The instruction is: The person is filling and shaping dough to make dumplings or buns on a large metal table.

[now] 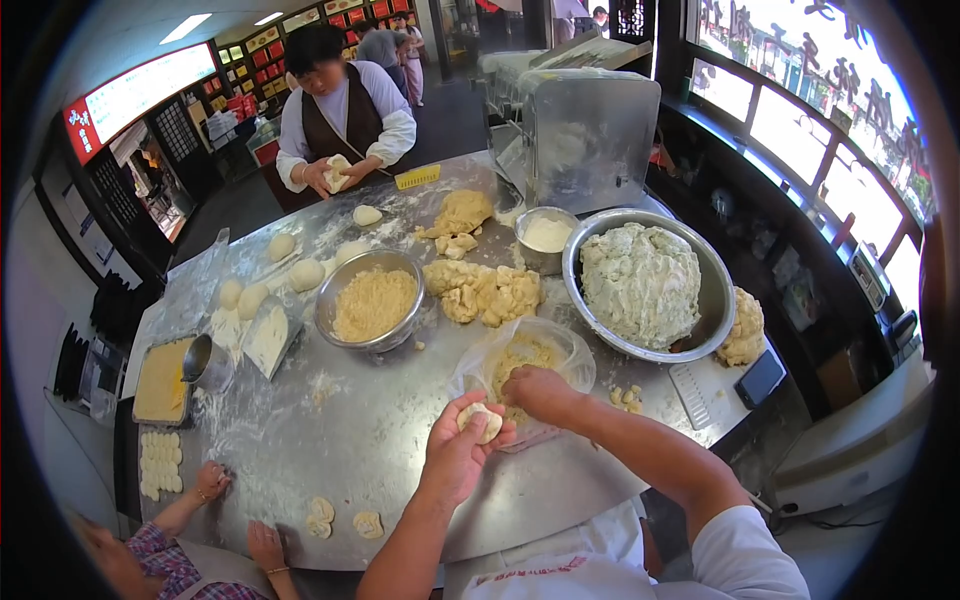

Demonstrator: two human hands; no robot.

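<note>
My left hand (466, 450) holds a small round of pale dough (480, 421) in its curled fingers, with the thumb pressed on top. Just beyond it, my right hand (541, 394) reaches into an open clear plastic bag (574, 352). Its fingertips are hidden in yellow crumbly filling (525, 354), so what they grip does not show. Lumps of yellow dough (487, 292) lie behind the bag. To the right of them stands a large steel bowl (724, 315) with a big mass of pale greenish-white dough or filling (637, 285).
A steel bowl (324, 307) of yellow crumbly mixture, dough balls (306, 275) and a scoop (274, 337) lie left on the metal table (360, 420). A co-worker (345, 112) shapes dough opposite; another person's hands (266, 546) rest near left. A phone (760, 380) lies at right.
</note>
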